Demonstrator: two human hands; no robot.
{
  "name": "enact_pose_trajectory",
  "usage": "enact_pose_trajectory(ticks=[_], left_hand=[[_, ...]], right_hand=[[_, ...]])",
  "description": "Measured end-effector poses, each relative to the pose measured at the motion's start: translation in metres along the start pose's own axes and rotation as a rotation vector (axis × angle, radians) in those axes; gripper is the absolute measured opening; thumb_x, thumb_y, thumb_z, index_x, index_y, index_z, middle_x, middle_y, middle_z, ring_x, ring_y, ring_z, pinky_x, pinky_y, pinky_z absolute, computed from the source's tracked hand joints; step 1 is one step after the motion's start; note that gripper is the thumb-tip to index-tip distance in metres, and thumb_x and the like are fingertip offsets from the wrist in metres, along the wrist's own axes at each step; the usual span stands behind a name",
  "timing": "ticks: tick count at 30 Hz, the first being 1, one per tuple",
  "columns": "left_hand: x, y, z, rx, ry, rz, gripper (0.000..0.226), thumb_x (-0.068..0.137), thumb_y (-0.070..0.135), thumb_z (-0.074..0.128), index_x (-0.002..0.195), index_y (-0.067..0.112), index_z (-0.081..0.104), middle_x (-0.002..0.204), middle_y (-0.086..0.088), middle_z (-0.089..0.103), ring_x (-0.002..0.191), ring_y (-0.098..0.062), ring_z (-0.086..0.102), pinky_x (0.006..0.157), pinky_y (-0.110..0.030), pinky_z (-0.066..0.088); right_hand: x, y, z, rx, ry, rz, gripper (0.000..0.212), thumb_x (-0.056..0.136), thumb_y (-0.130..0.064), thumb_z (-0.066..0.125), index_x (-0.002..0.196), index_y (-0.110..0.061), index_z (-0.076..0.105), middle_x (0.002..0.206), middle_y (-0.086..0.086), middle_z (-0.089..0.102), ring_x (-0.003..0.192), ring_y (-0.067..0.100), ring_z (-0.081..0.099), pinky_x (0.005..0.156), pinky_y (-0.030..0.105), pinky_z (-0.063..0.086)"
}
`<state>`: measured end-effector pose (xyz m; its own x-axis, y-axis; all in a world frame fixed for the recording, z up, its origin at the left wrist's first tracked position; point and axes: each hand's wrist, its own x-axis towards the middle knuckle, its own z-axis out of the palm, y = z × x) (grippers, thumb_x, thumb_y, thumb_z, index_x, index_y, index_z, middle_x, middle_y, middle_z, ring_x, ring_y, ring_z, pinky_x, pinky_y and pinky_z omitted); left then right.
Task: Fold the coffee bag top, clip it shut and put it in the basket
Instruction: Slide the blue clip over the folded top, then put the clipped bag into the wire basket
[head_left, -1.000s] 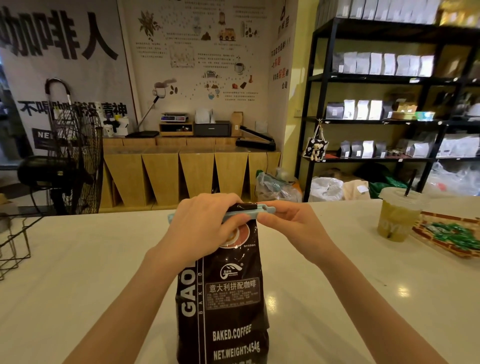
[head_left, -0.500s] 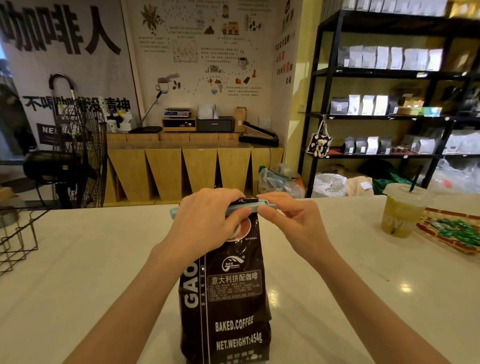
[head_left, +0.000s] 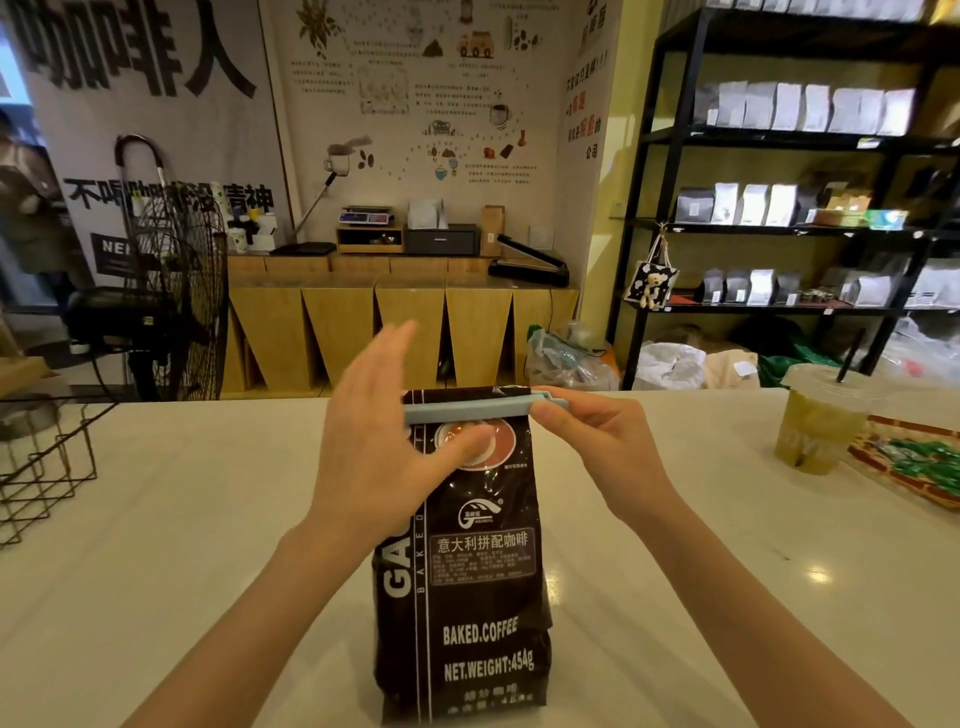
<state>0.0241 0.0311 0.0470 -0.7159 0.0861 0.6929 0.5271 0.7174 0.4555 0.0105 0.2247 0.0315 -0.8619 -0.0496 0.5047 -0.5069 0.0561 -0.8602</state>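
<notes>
On the white counter (head_left: 156, 597) a dark coffee bag (head_left: 467, 571) stands upright in the middle, close to the person, its printed face toward the camera and its top folded over. Both forearms reach in from the lower edge, one on each side of the bag, and the hands meet at its top.

At the far left edge of the counter stands a wire basket (head_left: 47, 467), well apart from the bag. At the far right sits an iced drink cup (head_left: 815, 421) with a dark straw, just beside a patterned tray (head_left: 914, 462) that runs out of view.

Across the folded top lies a pale blue clip (head_left: 467, 410), running level from the bag's left edge to a little past its right edge.

The left hand (head_left: 379, 441) is spread, the palm turned toward the bag's left side, the fingers straight and blurred as they point up and away; its thumb lies across the round emblem on the bag's face just under the clip. The right hand (head_left: 587, 441) pinches the clip's right end between thumb and forefinger, with the other fingers curled in beneath and the wrist bent slightly inward.
</notes>
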Motion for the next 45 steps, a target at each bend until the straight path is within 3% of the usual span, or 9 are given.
enact_pose_trajectory(ticks=[3, 6, 9, 12, 14, 18, 26, 39, 45], left_hand=[[-0.018, -0.016, -0.006, -0.388, -0.141, -0.474, 0.109, 0.044, 0.062, 0.068, 0.137, 0.032, 0.019, 0.144, -0.006, 0.038, 0.127, -0.023, 0.04, 0.101, -0.043, 0.037], [-0.034, -0.028, -0.006, -0.753, -0.327, -0.685, 0.081, 0.046, 0.045, 0.073, 0.12, 0.022, 0.049, 0.098, 0.001, 0.074, 0.085, -0.016, 0.069, 0.065, -0.027, 0.054], [-0.041, -0.031, -0.003, -0.815, -0.28, -0.687, 0.058, 0.048, 0.04, 0.074, 0.101, 0.018, 0.064, 0.081, 0.003, 0.076, 0.075, -0.016, 0.071, 0.057, -0.023, 0.053], [-0.046, -0.032, -0.004, -0.821, -0.183, -0.721, 0.057, 0.044, 0.042, 0.075, 0.094, 0.017, 0.067, 0.078, 0.002, 0.076, 0.072, -0.017, 0.071, 0.059, -0.027, 0.051], [-0.049, -0.033, -0.007, -0.807, -0.13, -0.75, 0.054, 0.043, 0.042, 0.076, 0.09, 0.018, 0.068, 0.075, 0.003, 0.076, 0.07, -0.016, 0.071, 0.06, -0.029, 0.051], [-0.058, -0.039, -0.019, -0.803, -0.016, -0.816, 0.048, 0.043, 0.041, 0.077, 0.085, 0.018, 0.07, 0.072, 0.002, 0.076, 0.068, -0.017, 0.072, 0.057, -0.028, 0.053], [-0.077, -0.067, -0.091, -0.732, 0.251, -0.804, 0.02, 0.061, 0.031, 0.078, 0.076, 0.02, 0.07, 0.069, 0.004, 0.076, 0.065, -0.014, 0.071, 0.046, -0.019, 0.052], [-0.086, -0.152, -0.281, -0.545, 0.64, -0.631, 0.014, 0.065, 0.024, 0.078, 0.075, 0.02, 0.069, 0.069, 0.008, 0.075, 0.067, -0.01, 0.071, 0.05, -0.017, 0.053], [-0.083, -0.198, -0.34, -0.333, 0.8, -0.532, 0.017, 0.063, 0.031, 0.079, 0.075, 0.031, 0.066, 0.082, 0.008, 0.074, 0.075, -0.008, 0.07, 0.066, -0.028, 0.058]], right_hand=[[0.0, 0.006, 0.003, 0.074, 0.031, 0.06, 0.026, 0.076, -0.026, 0.063, 0.097, -0.012, 0.07, 0.089, -0.001, 0.074, 0.091, 0.016, 0.067, 0.08, 0.021, 0.054], [-0.001, 0.01, 0.009, 0.155, 0.046, 0.141, 0.022, 0.083, -0.018, 0.058, 0.102, -0.011, 0.068, 0.095, 0.006, 0.071, 0.091, 0.015, 0.067, 0.074, 0.021, 0.055], [-0.005, 0.013, 0.012, 0.236, -0.02, 0.253, 0.03, 0.083, -0.029, 0.057, 0.111, -0.021, 0.063, 0.105, 0.003, 0.07, 0.098, 0.014, 0.065, 0.077, 0.025, 0.054], [-0.017, 0.017, 0.015, 0.128, -0.178, 0.426, 0.068, 0.065, -0.049, 0.065, 0.125, -0.023, 0.049, 0.118, 0.001, 0.064, 0.107, 0.017, 0.061, 0.089, 0.034, 0.049], [-0.028, 0.021, 0.019, 0.044, -0.295, 0.508, 0.078, 0.054, -0.053, 0.07, 0.123, -0.026, 0.047, 0.112, -0.007, 0.066, 0.101, 0.013, 0.062, 0.08, 0.029, 0.052], [-0.036, 0.022, 0.035, -0.001, -0.392, 0.464, 0.053, 0.051, -0.048, 0.073, 0.099, -0.032, 0.057, 0.083, -0.018, 0.074, 0.083, 0.002, 0.068, 0.057, 0.016, 0.054], [-0.013, 0.007, 0.118, -0.018, -0.525, 0.383, 0.048, 0.055, -0.047, 0.071, 0.097, -0.026, 0.063, 0.083, -0.014, 0.075, 0.081, 0.003, 0.069, 0.056, 0.016, 0.054], [0.031, -0.05, 0.353, 0.163, -0.716, 0.195, 0.043, 0.065, -0.047, 0.065, 0.101, -0.022, 0.066, 0.1, -0.003, 0.072, 0.098, 0.016, 0.064, 0.083, 0.035, 0.048], [0.057, -0.064, 0.45, 0.24, -0.796, 0.185, 0.017, 0.084, -0.032, 0.059, 0.098, -0.024, 0.066, 0.094, -0.008, 0.073, 0.092, 0.01, 0.067, 0.081, 0.029, 0.049]])
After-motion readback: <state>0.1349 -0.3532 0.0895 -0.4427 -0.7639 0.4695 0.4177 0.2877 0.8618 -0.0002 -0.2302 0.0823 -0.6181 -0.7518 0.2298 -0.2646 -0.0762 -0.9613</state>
